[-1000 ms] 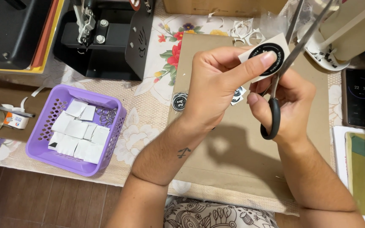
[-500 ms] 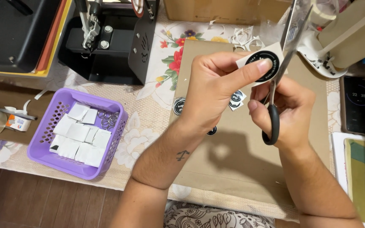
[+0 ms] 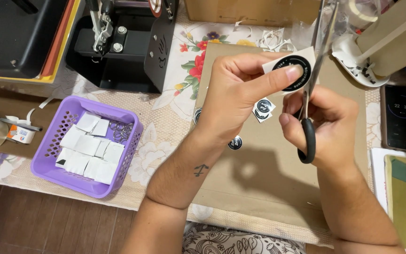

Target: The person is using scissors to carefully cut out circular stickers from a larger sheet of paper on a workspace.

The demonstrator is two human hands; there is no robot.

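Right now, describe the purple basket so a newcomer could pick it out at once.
On the floral tablecloth, look left of the brown cardboard sheet, below the black machine. The purple basket sits there: perforated plastic, holding white paper squares, the only purple thing.

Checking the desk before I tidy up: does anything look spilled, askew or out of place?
Mostly tidy. Curled white paper trimmings lie scattered on the floral tablecloth above the cardboard sheet, and a few round black stickers lie loose on it. White squares sit jumbled in the purple basket.

Glossy paper sticker (image 3: pixel 293 70), metal scissors (image 3: pixel 316 61) — perforated plastic basket (image 3: pixel 48 150)
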